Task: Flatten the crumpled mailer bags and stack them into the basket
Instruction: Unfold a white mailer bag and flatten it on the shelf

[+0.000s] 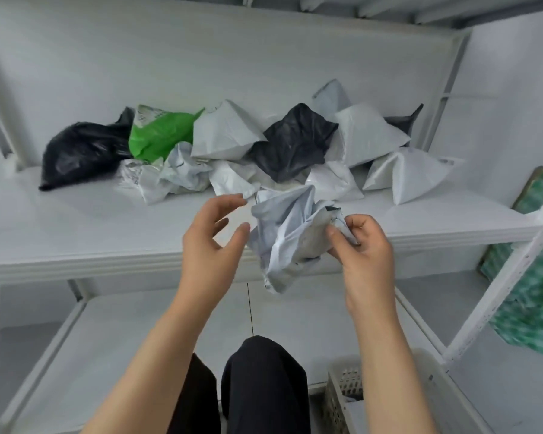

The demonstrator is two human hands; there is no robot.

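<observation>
White mailer (287,236) dangles, pinched by the right hand (365,245) alone; left hand (212,242) spread at nine o'clock; slick plastic may slip.

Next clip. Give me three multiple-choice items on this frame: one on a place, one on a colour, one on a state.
1. Where does the pale slatted plastic basket sit?
A) overhead
B) at the far left
C) low at the right, beside the person's knees

2. What colour is the crumpled plastic bag next to the glossy black bag at the pile's left end?
A) green
B) red
C) yellow

3. What is the right-hand grip doing?
A) resting flat
B) pinching the crumpled white mailer bag
C) hanging empty

Answers:
1 C, since it shows at the bottom right, just past the knees.
2 A, since it is bright green against the black.
3 B, since thumb and fingers close on the bag's edge.
</observation>
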